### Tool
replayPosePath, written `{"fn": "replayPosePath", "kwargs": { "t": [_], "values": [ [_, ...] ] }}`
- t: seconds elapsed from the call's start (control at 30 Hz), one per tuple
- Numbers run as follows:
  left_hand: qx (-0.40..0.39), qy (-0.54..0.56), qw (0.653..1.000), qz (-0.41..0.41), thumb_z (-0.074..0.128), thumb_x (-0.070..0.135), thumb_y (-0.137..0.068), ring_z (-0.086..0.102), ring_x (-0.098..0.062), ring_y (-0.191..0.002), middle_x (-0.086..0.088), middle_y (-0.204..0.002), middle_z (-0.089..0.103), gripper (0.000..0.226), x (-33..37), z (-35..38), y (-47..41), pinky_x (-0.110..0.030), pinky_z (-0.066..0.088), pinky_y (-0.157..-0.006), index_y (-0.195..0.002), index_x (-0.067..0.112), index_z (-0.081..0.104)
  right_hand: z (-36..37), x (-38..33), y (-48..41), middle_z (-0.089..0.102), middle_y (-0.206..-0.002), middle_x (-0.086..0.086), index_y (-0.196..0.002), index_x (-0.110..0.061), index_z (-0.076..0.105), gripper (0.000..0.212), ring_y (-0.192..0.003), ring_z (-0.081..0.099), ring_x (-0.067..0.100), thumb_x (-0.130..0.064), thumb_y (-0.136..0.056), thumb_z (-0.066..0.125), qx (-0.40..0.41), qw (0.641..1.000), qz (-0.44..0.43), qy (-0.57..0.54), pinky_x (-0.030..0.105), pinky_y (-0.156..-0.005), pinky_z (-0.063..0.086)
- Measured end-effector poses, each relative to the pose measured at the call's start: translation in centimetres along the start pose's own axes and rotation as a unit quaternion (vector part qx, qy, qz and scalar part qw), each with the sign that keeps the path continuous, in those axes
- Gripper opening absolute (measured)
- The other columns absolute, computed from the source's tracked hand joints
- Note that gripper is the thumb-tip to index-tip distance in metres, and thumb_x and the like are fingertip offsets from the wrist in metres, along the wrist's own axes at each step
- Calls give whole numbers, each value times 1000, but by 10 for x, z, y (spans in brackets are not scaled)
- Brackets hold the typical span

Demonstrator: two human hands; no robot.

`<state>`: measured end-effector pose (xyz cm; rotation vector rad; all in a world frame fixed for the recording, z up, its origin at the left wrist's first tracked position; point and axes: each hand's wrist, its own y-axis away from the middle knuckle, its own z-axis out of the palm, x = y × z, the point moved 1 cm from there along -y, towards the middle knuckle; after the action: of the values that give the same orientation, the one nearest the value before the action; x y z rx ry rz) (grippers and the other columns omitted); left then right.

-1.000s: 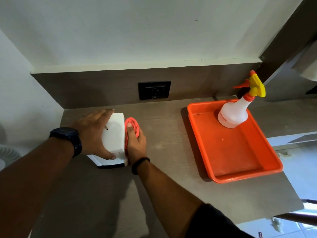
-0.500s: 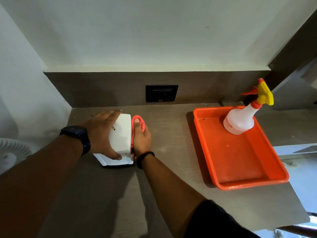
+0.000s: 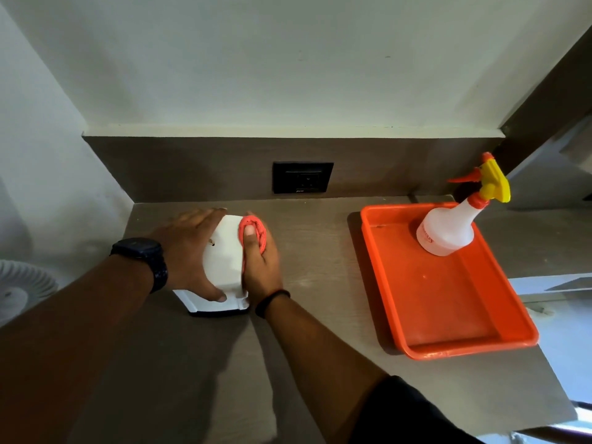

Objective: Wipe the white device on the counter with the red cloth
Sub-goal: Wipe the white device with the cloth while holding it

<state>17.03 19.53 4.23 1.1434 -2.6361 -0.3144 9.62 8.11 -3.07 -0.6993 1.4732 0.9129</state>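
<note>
The white device (image 3: pixel 224 257) lies on the grey counter (image 3: pixel 320 267) at the back left, its dark-edged near end pointing toward me. My left hand (image 3: pixel 189 251) is clamped over its left side, thumb on the near end, a black watch on the wrist. My right hand (image 3: pixel 259 264) presses the bunched red cloth (image 3: pixel 254 230) against the device's right edge near its far end. The cloth's lower part is hidden under my palm.
An orange tray (image 3: pixel 455 315) sits on the counter to the right, with a white spray bottle (image 3: pixel 448 229) with a yellow and orange trigger standing in its far corner. A black wall socket (image 3: pixel 302 177) is set in the backsplash. A white fan (image 3: pixel 19 290) shows at the left edge.
My right hand with the cloth has slid farther along the device's right edge, toward the wall. My left hand keeps its hold. The camera view has shifted slightly.
</note>
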Motion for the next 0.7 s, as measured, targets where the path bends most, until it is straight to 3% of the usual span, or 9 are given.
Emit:
{"fn": "replayPosePath", "kwargs": {
  "t": [0.07,0.13,0.2,0.27,0.37,0.43,0.53,0.63,0.7],
  "values": [
    [0,-5,1000,3,74,76,-28,41,-27,-130,-4,-152,32,143,1,0,0,-45,38,-109,-145,25,10,0,10,9,66,-129,3,-116,-41,60,47,-123,61,20,-71,-81,46,19,999,29,-21,51,-109,47],
    [0,-5,1000,5,78,74,-29,38,-28,-132,-5,-152,31,144,3,-1,1,-45,35,-111,-146,24,9,0,22,24,66,-125,1,-117,-40,60,47,-119,62,16,-69,-83,45,34,999,27,-21,51,-106,49],
    [1,-4,1000,5,81,72,-31,36,-29,-134,-6,-152,31,144,4,-1,0,-46,34,-112,-146,22,10,3,28,42,61,-135,1,-125,-40,57,51,-130,54,16,-70,-87,43,45,999,-10,-22,50,-113,43],
    [5,-1,1000,8,83,71,-33,38,-29,-133,-7,-150,35,141,4,0,0,-46,37,-110,-145,20,15,6,24,47,53,-146,-2,-127,-51,52,45,-143,42,15,-71,-89,39,58,997,-42,-33,45,-121,34],
    [13,8,1000,14,83,70,-31,46,-29,-125,-7,-144,43,136,3,-2,2,-47,44,-104,-143,22,24,7,8,26,48,-152,-2,-120,-69,47,30,-149,32,14,-52,-96,41,44,997,-57,-19,39,-123,29],
    [27,0,999,19,79,73,-28,49,-28,-120,-5,-140,47,133,4,-3,3,-46,45,-101,-140,24,26,3,2,8,49,-152,2,-125,-55,53,33,-148,36,17,-44,-96,42,31,998,-50,-3,42,-123,30],
    [26,-10,1000,12,80,72,-28,48,-28,-120,-5,-140,45,136,6,-4,3,-43,42,-102,-141,23,23,1,-1,-8,62,-139,6,-130,-27,60,53,-132,54,23,-57,-88,45,12,999,38,-18,49,-116,40],
    [18,-12,1000,4,82,69,-29,43,-29,-127,-6,-146,39,141,6,-2,3,-44,38,-107,-145,22,17,4,3,-3,66,-131,4,-125,-30,60,49,-123,59,25,-60,-89,48,27,994,100,-32,50,-112,44],
    [12,-19,1000,-2,80,71,-30,39,-30,-132,-6,-150,35,143,6,-2,4,-45,36,-110,-146,22,13,3,6,9,66,-126,-3,-116,-44,60,33,-122,60,22,-60,-91,48,32,992,114,-41,49,-111,45]
  ]
}}
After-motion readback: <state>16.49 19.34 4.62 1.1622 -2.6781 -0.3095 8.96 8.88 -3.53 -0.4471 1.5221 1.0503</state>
